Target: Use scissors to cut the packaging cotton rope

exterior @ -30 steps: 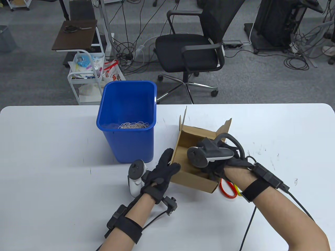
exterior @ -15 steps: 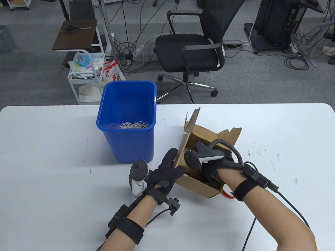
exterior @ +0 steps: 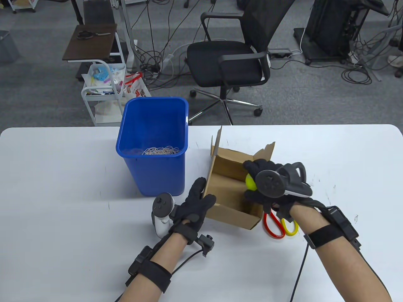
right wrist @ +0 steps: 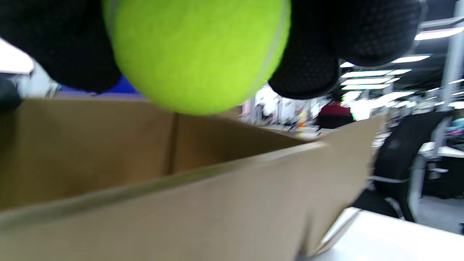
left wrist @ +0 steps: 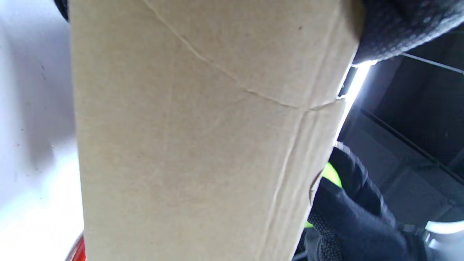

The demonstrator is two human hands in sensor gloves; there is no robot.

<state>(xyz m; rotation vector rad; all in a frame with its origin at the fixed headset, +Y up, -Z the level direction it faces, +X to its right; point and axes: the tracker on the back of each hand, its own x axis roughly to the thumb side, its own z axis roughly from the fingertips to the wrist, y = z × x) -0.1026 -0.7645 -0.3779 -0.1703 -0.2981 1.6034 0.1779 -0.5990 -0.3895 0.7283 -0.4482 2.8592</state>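
Scissors (exterior: 278, 224): flat on tabletop (exterior: 63, 176), lower right of frame, just below your right hand (exterior: 267, 185) whose fingers clasp a tennis ball (exterior: 250, 182); left hand (exterior: 196, 206) grips the box (exterior: 231, 210).

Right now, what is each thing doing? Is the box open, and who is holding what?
Cardboard box: open, flaps up, upright on the table.
Tennis ball: gripped by the right hand, above the box.
Left hand: holds the box's left wall.
Scissors: lying on the table beside the box, untouched.
Blue bin: upright, cotton rope pieces inside.
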